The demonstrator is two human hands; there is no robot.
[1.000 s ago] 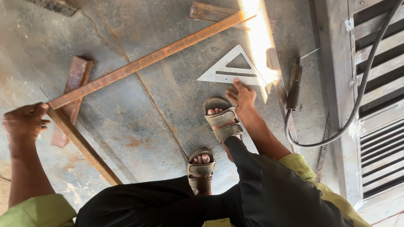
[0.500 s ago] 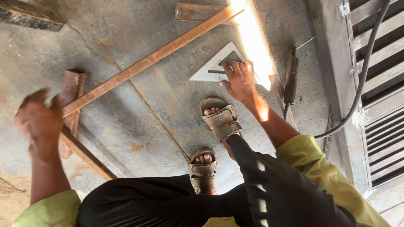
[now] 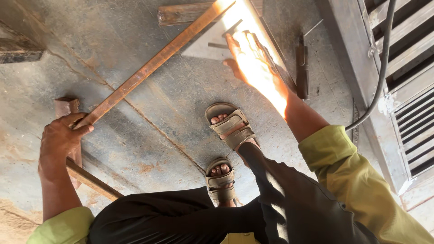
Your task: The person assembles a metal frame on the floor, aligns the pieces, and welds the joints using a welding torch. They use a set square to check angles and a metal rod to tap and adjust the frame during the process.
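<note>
While left hand (image 3: 61, 140) grips the rusty bar (image 3: 149, 70) end on the floor | right hand (image 3: 253, 58) open, flat over the square (image 3: 203, 47) | better keep bar steady, press square against it.

Stained concrete floor (image 3: 149, 49), sun streak, louvred shutter (image 3: 413, 122).

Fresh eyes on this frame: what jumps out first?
A bright sun streak washes out the right hand at top centre, where it reaches onto a flat grey triangular square. A long rusty steel bar runs diagonally across the floor to the left hand, which grips its lower end. Two sandalled feet stand at centre.
</note>
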